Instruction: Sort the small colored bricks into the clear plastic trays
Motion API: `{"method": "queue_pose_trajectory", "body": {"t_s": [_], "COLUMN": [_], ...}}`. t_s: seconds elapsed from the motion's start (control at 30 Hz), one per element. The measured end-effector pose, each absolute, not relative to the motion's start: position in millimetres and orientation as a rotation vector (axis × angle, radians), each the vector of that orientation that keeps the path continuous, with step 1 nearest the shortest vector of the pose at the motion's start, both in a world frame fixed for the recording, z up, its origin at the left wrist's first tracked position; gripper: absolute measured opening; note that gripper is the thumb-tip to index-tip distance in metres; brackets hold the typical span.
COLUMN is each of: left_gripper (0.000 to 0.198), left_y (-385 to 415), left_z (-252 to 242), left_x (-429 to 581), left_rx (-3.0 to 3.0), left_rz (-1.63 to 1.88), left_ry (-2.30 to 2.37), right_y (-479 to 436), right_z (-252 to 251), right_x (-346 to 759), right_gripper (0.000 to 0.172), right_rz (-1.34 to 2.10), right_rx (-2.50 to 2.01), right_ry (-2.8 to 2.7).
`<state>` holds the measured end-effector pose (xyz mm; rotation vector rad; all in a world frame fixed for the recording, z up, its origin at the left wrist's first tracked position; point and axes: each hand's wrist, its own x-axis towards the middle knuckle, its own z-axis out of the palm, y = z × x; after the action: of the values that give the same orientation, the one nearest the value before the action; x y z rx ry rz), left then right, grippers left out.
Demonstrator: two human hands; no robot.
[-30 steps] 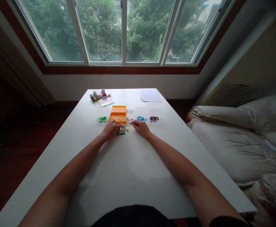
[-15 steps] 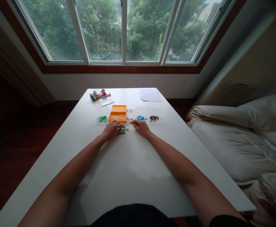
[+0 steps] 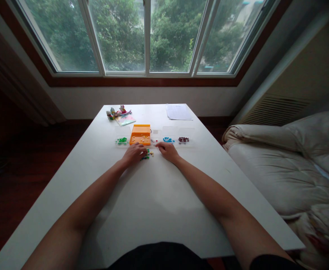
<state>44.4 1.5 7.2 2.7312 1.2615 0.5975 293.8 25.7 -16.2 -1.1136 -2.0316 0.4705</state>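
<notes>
At the table's middle, my left hand (image 3: 134,153) rests with bent fingers drawn together at the left side of a small loose pile of green, blue and yellow pieces (image 3: 147,155). Whether a piece is between its fingertips is hidden. My right hand (image 3: 168,151) lies to the right of the pile, fingers curled and the forefinger reaching left to a small clear box (image 3: 156,133) with a few red bits. Anything pinched there is too small to see. Behind my left hand stands an open orange case (image 3: 141,129) with pale yellow pieces inside.
Green pieces (image 3: 122,140) sit in a clear box at left; blue pieces (image 3: 168,140) and dark brown pieces (image 3: 184,139) at right. Small figures (image 3: 122,109), a pastel packet (image 3: 126,119) and white paper (image 3: 179,112) lie farther back on the white table (image 3: 164,210).
Both hands stay almost in the same place, with only slight finger movement at most. The whole view has shifted very slightly.
</notes>
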Motion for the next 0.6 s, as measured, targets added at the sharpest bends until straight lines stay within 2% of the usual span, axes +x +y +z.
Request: {"method": "queue_pose_trajectory", "body": {"t_s": [0.6], "left_gripper": [0.018], "left_y": [2.4], "left_z": [5.0], "left_x": [45.8], "left_rx": [2.737], "left_rz": [0.602], "left_ry": [1.304], "right_y": [27.2], "right_z": [-18.4], "right_x": [294.5], "right_gripper": [0.027], "right_rz": [0.452], "right_rx": [-1.102], "right_ry": [-2.04]}}
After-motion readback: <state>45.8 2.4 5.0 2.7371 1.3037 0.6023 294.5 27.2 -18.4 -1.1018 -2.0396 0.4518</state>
